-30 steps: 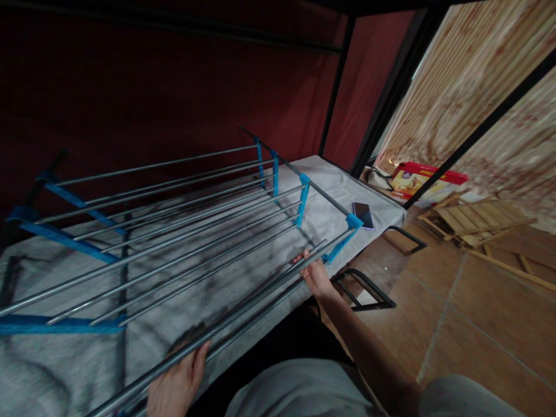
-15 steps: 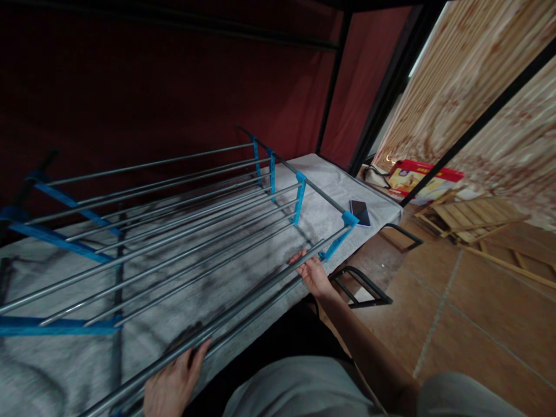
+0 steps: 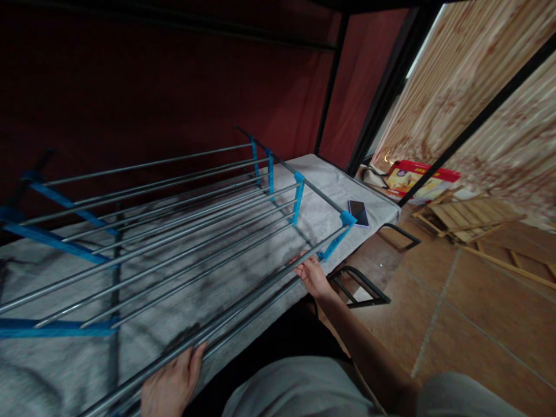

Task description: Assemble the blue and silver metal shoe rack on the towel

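Observation:
A clothes drying rack [image 3: 297,200] with grey metal rods and blue plastic brackets lies across the bed. My left hand [image 3: 171,382] is closed at the near rod, low in the view; the thumb shows beside it and the other fingers are mostly hidden. Farther right along the same near side, my right hand [image 3: 310,273] has its fingers curled around the rod, close to the corner with a blue bracket [image 3: 334,242]. Several parallel rods stretch leftward between the bracketed ends.
The bed has a grey cover [image 3: 334,174], with a phone [image 3: 358,213] near its right end. Black metal steps [image 3: 365,289] jut out over the tiled floor [image 3: 469,324]. A red and yellow box [image 3: 419,179] and folded wooden slats [image 3: 475,219] stand beyond. Black bed posts rise nearby.
The view has shifted very slightly, so everything sits a little further left. Both hands stay in the same places on the rack.

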Demonstrator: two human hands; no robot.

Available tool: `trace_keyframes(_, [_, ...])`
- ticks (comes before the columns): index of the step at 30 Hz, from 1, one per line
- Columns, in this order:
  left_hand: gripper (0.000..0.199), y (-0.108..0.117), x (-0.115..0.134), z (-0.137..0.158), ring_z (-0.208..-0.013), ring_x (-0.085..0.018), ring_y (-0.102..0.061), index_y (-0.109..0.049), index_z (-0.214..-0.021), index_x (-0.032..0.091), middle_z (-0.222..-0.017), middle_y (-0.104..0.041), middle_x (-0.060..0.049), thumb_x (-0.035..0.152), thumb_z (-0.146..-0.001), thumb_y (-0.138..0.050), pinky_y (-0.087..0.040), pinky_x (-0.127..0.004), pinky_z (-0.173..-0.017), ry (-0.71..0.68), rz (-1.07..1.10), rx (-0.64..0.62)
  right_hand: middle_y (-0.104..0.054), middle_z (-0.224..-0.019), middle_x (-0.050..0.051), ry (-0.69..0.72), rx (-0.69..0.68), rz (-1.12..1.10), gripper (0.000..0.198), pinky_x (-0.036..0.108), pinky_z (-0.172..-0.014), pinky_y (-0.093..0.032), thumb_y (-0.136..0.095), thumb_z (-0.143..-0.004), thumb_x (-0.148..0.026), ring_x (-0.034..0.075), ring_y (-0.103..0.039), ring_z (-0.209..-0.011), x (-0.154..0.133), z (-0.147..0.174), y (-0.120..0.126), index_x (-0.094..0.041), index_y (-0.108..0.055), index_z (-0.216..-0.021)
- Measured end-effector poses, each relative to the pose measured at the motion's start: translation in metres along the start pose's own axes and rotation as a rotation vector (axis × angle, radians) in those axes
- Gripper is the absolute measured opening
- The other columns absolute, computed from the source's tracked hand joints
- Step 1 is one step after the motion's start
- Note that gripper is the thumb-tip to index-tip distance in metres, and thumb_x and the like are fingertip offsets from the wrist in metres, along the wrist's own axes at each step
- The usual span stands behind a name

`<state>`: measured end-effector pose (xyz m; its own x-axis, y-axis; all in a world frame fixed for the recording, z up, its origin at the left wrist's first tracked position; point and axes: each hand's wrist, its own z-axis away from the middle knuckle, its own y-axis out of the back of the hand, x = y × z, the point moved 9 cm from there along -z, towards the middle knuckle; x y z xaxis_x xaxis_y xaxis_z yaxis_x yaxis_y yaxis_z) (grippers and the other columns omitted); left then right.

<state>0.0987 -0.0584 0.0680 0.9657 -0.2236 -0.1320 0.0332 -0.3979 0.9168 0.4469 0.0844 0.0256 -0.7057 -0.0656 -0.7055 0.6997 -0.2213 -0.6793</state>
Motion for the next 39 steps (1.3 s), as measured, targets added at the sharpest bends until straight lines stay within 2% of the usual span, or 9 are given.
trace_keyframes(3, [0.039, -0.002, -0.003, 0.002, -0.064, -0.02, -0.063, -0.07, -0.085, 0.018, -0.072, -0.069, -0.007, 0.045, -0.096, -0.044, -0.042, -0.03, -0.06, 0.016, 0.022, -0.007, -0.07, -0.074, -0.002, -0.002, 0.003, -0.003, 0.031, 0.026, -0.07, -0.059, -0.082, -0.068, -0.036, 0.014, -0.069, -0.073, 0.0, 0.0, 0.0, -0.024, -0.058, -0.083])
trace_keyframes(7, [0.035, -0.008, -0.005, 0.008, -0.064, -0.018, -0.063, -0.071, -0.103, 0.023, -0.088, -0.072, -0.008, 0.033, -0.096, -0.038, -0.045, -0.029, -0.06, -0.026, 0.128, -0.05, -0.069, -0.073, -0.003, -0.001, 0.012, 0.003, 0.031, 0.025, -0.068, -0.059, -0.083, -0.068, -0.035, 0.013, -0.068, -0.071, -0.001, 0.0, 0.001, -0.023, -0.058, -0.082])
trace_keyframes(11, [0.035, -0.012, -0.007, 0.012, -0.067, -0.019, -0.065, -0.069, -0.112, 0.026, -0.093, -0.073, -0.007, 0.03, -0.094, -0.038, -0.047, -0.03, -0.062, -0.035, 0.134, -0.077, -0.069, -0.076, -0.002, -0.003, 0.006, 0.005, 0.031, 0.024, -0.068, -0.059, -0.083, -0.068, -0.033, 0.013, -0.069, -0.072, -0.002, 0.001, -0.001, -0.022, -0.058, -0.083])
trace_keyframes(16, [0.033, -0.016, -0.007, 0.012, -0.065, -0.02, -0.064, -0.07, -0.106, 0.024, -0.085, -0.073, -0.007, 0.034, -0.095, -0.041, -0.046, -0.031, -0.062, -0.008, 0.046, -0.084, -0.069, -0.076, -0.001, -0.006, 0.02, 0.01, 0.029, 0.023, -0.066, -0.058, -0.081, -0.068, -0.032, 0.013, -0.068, -0.071, -0.001, 0.001, 0.0, -0.021, -0.057, -0.082])
trace_keyframes(22, [0.036, -0.015, -0.003, 0.011, -0.058, -0.02, -0.063, -0.071, -0.095, 0.02, -0.07, -0.071, -0.006, 0.043, -0.097, -0.044, -0.041, -0.031, -0.059, 0.018, -0.074, -0.077, -0.067, -0.072, -0.004, -0.01, 0.066, 0.026, 0.024, 0.024, -0.061, -0.057, -0.076, -0.072, -0.029, 0.012, -0.065, -0.063, 0.002, 0.0, 0.003, -0.023, -0.054, -0.082])
trace_keyframes(28, [0.044, -0.017, -0.005, 0.008, -0.058, -0.022, -0.065, -0.071, -0.091, 0.018, -0.06, -0.068, -0.006, 0.05, -0.096, -0.041, -0.039, -0.03, -0.056, 0.089, -0.077, -0.15, -0.066, -0.073, -0.003, -0.011, 0.039, 0.037, 0.021, 0.029, -0.068, -0.058, -0.073, -0.071, -0.028, 0.015, -0.067, -0.07, 0.003, -0.002, 0.001, -0.024, -0.054, -0.08])
trace_keyframes(33, [0.037, -0.021, -0.01, 0.004, -0.06, -0.02, -0.067, -0.071, -0.101, 0.021, -0.069, -0.072, -0.005, 0.046, -0.094, -0.044, -0.039, -0.027, -0.054, 0.16, 0.019, -0.234, -0.068, -0.078, -0.001, -0.059, -0.042, 0.013, 0.016, 0.033, -0.074, -0.058, -0.07, -0.072, -0.025, 0.017, -0.068, -0.075, 0.003, -0.004, -0.002, -0.023, -0.054, -0.074])
trace_keyframes(36, [0.038, -0.015, -0.011, -0.002, -0.064, -0.021, -0.068, -0.071, -0.1, 0.02, -0.071, -0.072, -0.006, 0.046, -0.093, -0.043, -0.044, -0.028, -0.058, 0.172, 0.101, -0.2, -0.069, -0.078, 0.0, -0.099, -0.072, 0.013, 0.015, 0.034, -0.077, -0.058, -0.072, -0.073, -0.023, 0.018, -0.069, -0.08, 0.006, -0.008, -0.005, -0.023, -0.058, -0.078])
trace_keyframes(39, [0.038, -0.005, -0.014, -0.009, -0.074, -0.022, -0.069, -0.071, -0.096, 0.021, -0.072, -0.071, -0.005, 0.046, -0.095, -0.042, -0.05, -0.03, -0.07, 0.167, 0.215, -0.119, -0.069, -0.078, 0.0, -0.109, -0.041, 0.023, 0.018, 0.032, -0.077, -0.058, -0.076, -0.072, -0.022, 0.018, -0.069, -0.08, 0.007, -0.014, -0.008, -0.023, -0.06, -0.08])
